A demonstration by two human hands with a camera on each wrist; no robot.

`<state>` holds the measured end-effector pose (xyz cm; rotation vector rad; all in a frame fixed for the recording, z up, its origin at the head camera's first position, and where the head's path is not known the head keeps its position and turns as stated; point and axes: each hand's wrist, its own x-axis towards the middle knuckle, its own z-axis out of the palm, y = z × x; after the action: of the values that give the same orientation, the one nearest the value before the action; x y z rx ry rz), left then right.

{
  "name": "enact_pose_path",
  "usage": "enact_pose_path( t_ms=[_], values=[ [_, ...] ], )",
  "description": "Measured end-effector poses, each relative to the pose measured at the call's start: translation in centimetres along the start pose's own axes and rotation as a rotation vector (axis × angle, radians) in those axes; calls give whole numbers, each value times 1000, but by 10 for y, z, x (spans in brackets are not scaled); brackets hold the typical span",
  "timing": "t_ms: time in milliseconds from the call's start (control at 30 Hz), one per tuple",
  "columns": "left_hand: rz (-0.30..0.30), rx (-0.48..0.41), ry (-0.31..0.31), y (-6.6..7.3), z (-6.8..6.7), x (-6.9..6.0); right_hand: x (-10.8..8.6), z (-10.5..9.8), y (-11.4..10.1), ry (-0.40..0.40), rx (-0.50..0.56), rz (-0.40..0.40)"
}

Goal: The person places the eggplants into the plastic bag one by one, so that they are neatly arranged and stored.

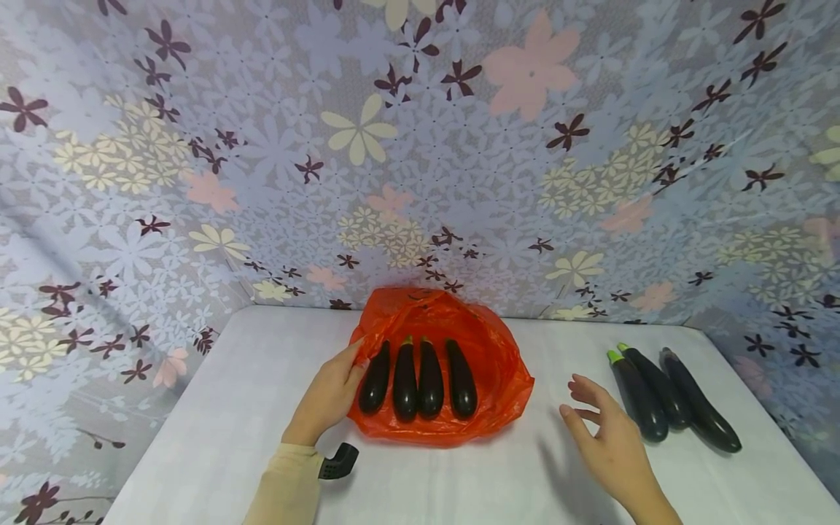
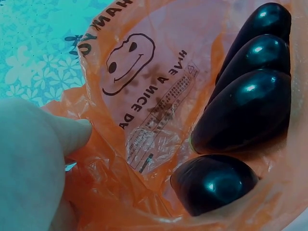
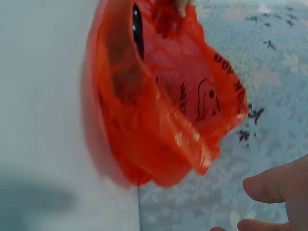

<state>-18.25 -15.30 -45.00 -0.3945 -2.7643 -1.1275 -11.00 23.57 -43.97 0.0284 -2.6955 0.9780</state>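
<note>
A red plastic bag (image 1: pixel 505 394) lies on the table with its mouth spread, several dark eggplants (image 1: pixel 405 386) side by side inside. My left hand (image 1: pixel 331 394) pinches the bag's left edge; in the left wrist view the thumb of that hand (image 2: pixel 33 159) presses on the crumpled plastic (image 2: pixel 106 178) beside the eggplants (image 2: pixel 250 110). My right hand (image 1: pixel 607 441) is in the air between the bag and three more eggplants (image 1: pixel 698 401) on the right, fingers apart and holding nothing. The right wrist view shows this hand (image 3: pixel 279 192) apart from the bag (image 3: pixel 144 139).
A white-covered table (image 1: pixel 216 408) carries everything. Behind it stands a flower-patterned backdrop (image 1: pixel 295 182), which also runs along both sides. A black strap-like piece (image 1: pixel 340 461) sticks out at my left wrist.
</note>
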Motion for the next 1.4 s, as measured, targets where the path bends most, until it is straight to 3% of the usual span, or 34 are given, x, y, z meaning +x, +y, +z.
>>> enact_pose_path(
  t_ms=[200,467,967,1400],
  values=[
    [-6,-3,0,1,-1,-1,3,-4,16,15,-44,84],
    [-19,-10,-3,1,0,-1,3,-11,36,122,-50,44],
    [-26,-20,-8,0,-1,-2,10,-13,59,195,-56,191],
    [-23,-34,-14,-2,1,-1,19,-22,80,250,-73,239]
  ],
)
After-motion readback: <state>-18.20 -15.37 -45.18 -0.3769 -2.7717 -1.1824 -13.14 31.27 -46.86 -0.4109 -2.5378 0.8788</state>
